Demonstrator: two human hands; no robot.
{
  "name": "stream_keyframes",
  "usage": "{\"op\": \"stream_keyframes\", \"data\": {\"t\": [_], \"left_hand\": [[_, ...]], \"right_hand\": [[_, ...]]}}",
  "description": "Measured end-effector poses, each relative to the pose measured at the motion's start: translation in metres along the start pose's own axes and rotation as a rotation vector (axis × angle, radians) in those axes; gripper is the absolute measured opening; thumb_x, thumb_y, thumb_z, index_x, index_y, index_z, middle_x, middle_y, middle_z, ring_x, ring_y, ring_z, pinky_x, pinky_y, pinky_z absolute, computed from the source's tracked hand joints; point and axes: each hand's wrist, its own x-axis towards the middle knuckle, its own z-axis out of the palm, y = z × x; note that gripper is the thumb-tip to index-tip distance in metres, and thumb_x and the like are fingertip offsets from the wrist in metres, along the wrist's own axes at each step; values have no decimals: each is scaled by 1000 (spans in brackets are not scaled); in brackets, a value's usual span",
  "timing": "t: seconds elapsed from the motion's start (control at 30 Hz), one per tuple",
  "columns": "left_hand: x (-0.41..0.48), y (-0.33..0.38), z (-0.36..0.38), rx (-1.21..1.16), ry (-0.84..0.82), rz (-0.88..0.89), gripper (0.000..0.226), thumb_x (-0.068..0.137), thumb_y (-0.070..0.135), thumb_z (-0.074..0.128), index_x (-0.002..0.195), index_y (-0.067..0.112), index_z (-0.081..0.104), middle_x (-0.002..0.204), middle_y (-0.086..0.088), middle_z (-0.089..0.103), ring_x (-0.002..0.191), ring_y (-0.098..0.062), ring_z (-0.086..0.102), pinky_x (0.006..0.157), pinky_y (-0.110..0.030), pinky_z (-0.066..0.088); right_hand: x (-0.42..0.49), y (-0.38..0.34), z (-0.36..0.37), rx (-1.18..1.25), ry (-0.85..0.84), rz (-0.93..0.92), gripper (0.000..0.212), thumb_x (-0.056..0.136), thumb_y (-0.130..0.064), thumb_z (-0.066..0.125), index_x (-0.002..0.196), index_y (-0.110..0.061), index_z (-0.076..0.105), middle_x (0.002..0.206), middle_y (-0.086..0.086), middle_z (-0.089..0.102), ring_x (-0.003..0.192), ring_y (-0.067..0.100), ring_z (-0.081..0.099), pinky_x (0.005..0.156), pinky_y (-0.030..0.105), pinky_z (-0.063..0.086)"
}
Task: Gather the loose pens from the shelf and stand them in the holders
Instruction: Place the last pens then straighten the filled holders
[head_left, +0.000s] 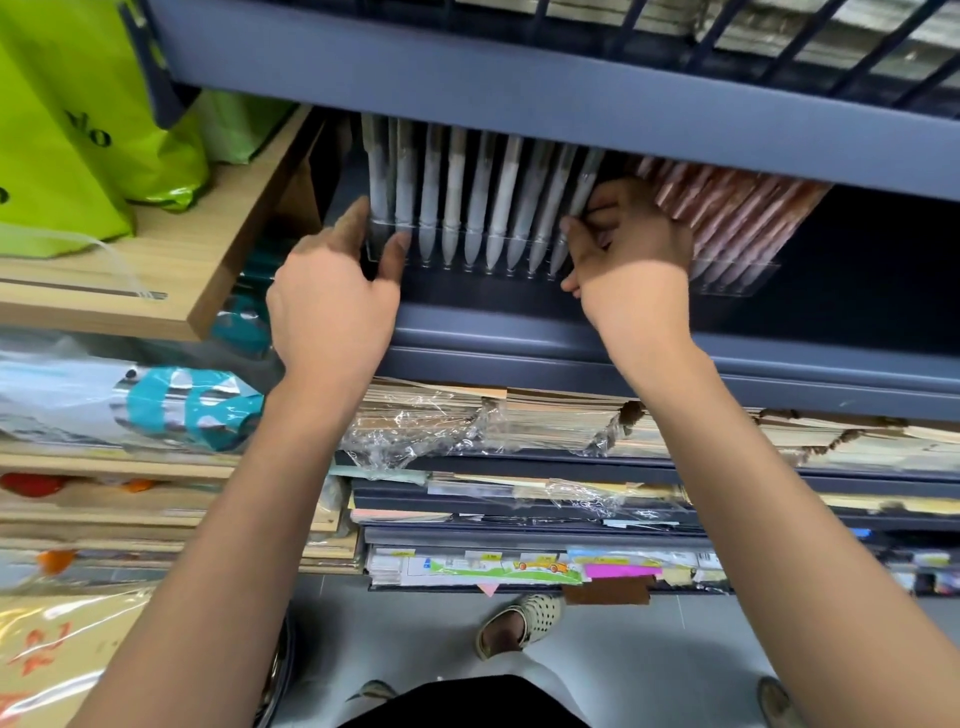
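Two forearms (249, 519) reach up. The left hand (332, 306) grips the left end of one clear holder (467, 260) on the grey shelf (519, 322), where about nine white pens (478, 208) stand tips down (frosted barrels). The right hand (631, 260) pinches the rightmost pen (587, 179). A second holder (748, 280) carries brown pens (727, 208).

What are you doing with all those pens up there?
A person is tidying pens on a grey shelf. Their left hand grips the left end of a clear holder, where a row of white pens stands. Their right hand pinches the last pen at the row's right end, seemingly settling it into place. More reddish-brown pens stand just to the right.
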Motion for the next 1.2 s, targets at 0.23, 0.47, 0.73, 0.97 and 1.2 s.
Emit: {"op": "stream_keyframes", "data": {"t": [0.23,0.47,0.73,0.97,1.2], "left_hand": [[3,1,-1,-92,-12,-71,48,89,61,51,128,35,60,110,-5,73,103,-34,65,83,-43,50],[21,1,-3,-551,-15,-156,31,86,40,67,98,12,69,84,0,71,76,-13,65,77,-40,57],[19,-2,1,-590,10,-133,12,88,25,68,95,15,68,79,9,66,72,-7,60,75,-31,53],[24,-3,2,-622,32,-163,9,84,27,74,83,25,65,69,16,63,60,6,57,63,-17,45],[24,-3,1,-604,25,-155,9,84,29,74,86,25,66,73,17,64,64,5,59,63,-15,46]], "right_hand": [[-15,8,10,149,93,-47,26,92,-25,59,112,-10,60,105,4,68,78,34,69,69,48,57],[-17,14,17,205,176,-80,26,93,-32,59,110,-12,62,101,-3,70,42,18,61,48,42,53],[-15,17,22,152,240,-102,24,93,-34,56,104,-14,64,87,-1,70,41,13,61,47,37,52],[-17,19,24,144,239,-94,24,96,-31,53,109,-14,65,89,0,71,41,12,60,49,32,51],[-18,18,23,128,231,-99,23,98,-28,52,111,-14,65,88,2,72,40,9,59,48,27,50]]}}
